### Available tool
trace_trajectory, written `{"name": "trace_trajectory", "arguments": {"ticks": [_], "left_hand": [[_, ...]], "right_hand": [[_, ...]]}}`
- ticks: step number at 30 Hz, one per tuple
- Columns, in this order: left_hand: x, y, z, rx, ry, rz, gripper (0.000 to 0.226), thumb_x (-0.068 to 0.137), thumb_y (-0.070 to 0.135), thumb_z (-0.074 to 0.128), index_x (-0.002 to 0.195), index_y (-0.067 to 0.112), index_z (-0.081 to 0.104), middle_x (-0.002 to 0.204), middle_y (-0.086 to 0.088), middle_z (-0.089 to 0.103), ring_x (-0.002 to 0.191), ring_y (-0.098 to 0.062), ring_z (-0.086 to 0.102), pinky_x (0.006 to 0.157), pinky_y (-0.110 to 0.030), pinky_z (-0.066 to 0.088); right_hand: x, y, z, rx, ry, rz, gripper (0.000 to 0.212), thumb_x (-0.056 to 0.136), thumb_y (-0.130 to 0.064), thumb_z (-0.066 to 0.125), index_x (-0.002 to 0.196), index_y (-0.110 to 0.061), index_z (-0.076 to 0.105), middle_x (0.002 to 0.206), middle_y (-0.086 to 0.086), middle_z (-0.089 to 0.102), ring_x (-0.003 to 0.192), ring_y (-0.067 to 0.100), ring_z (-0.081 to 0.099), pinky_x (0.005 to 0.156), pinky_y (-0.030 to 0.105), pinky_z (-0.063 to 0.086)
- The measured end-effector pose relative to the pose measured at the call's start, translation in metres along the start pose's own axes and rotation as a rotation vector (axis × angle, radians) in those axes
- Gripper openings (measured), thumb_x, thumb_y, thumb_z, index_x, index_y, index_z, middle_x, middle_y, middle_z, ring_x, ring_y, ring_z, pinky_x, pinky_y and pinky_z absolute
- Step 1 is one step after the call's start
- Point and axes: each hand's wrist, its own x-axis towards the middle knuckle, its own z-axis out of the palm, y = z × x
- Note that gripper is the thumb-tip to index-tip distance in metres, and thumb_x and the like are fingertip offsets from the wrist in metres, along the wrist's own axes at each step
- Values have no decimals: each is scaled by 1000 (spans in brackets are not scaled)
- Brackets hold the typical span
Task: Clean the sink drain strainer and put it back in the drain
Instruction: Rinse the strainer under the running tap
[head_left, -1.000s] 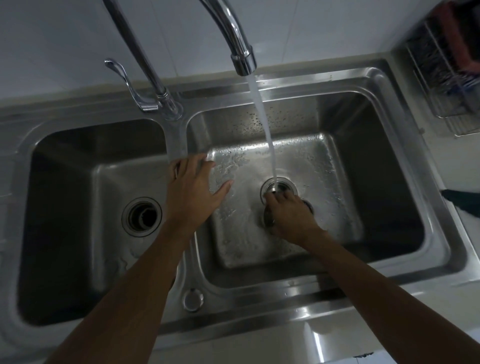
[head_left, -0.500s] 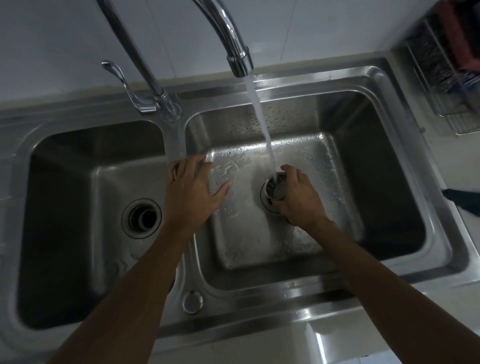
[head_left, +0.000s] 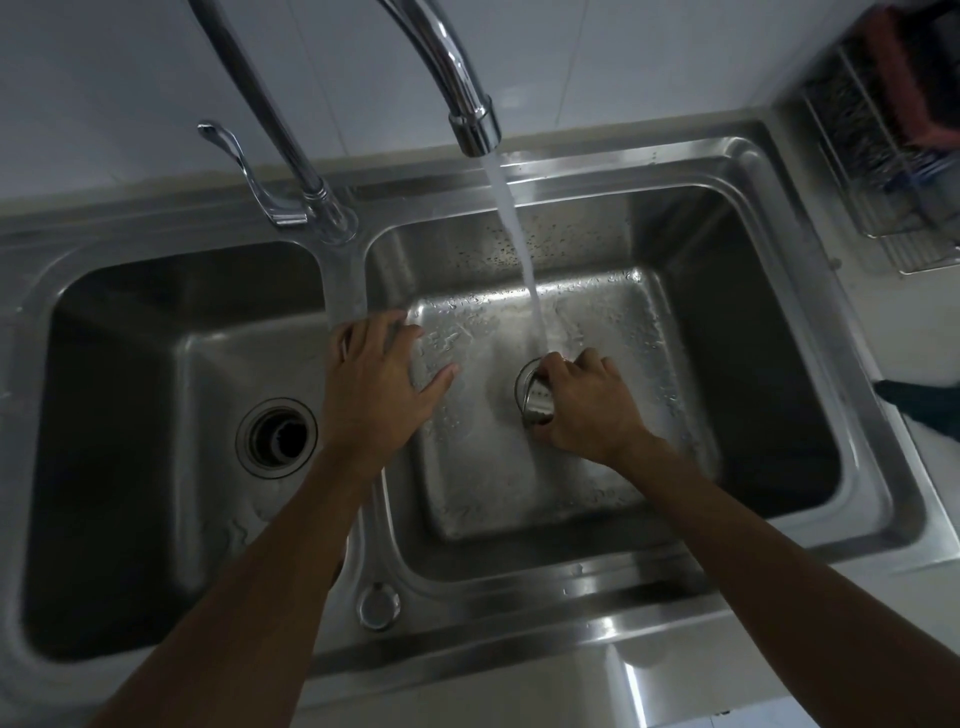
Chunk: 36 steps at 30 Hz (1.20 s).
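Item: sink drain strainer (head_left: 537, 402), metal, basket type. Location: held in the right hand (head_left: 589, 410), lifted out of its seat and tilted on its side just above the drain (head_left: 522, 384) of the right basin (head_left: 727, 364). The strainer is largely hidden by the hand; only a part of its wall and rim is seen.

Right hand: fingers (head_left: 553, 364) are closed around the strainer. The running water (head_left: 519, 249) from the faucet spout (head_left: 470, 122) is received at the fingertips and the upper edge of the strainer.

Left hand (head_left: 376, 387): laid flat on the divider (head_left: 345, 291) between the two basins, fingers spread apart, nothing held. It is judged to be used for bracing only.

Left basin (head_left: 130, 415): a second drain (head_left: 277, 438) is seen, untouched. The faucet handle (head_left: 244, 171) is not being touched.

Task status: removal of the strainer from the drain is done. Rinsing under the stream is judged to be the step in hand. Whether any residue remains on the mesh cannot be told; the surface is too small and too covered to be read.

Left to do: rinsing to be finished, the strainer to be turned upright and seated back in the right basin's drain, and probably the water to be shut off.
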Motion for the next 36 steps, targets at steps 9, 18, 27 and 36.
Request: {"name": "trace_trajectory", "arguments": {"ticks": [9,18,27,36], "left_hand": [[0,0,-2,9,-13,6,59,90,61,66,123,12,69,135,-9,59,126,-27,55,113,-44,30],[1,0,-2,3,-19,0,59,90,62,66,123,13,69,135,-8,59,127,-26,54,111,-42,30],[0,-2,3,11,-5,18,60,90,63,65,124,13,69,134,-8,59,127,-26,54,112,-45,33],[0,-1,1,9,-12,19,60,91,63,65,124,12,68,134,-9,59,126,-28,55,110,-50,38]], "right_hand": [[-13,-4,6,-37,-30,22,73,63,-54,81,120,-15,61,109,12,72,101,36,58,85,41,46],[-20,-43,28,202,-176,10,79,73,-56,77,133,-18,43,115,11,67,111,36,59,83,42,53],[-10,-69,45,477,-387,-24,101,63,-19,88,145,-22,29,128,12,43,98,39,65,80,46,58],[-12,-66,60,321,-395,-106,106,64,-29,93,148,-21,30,134,12,41,115,32,56,86,45,57]]}}
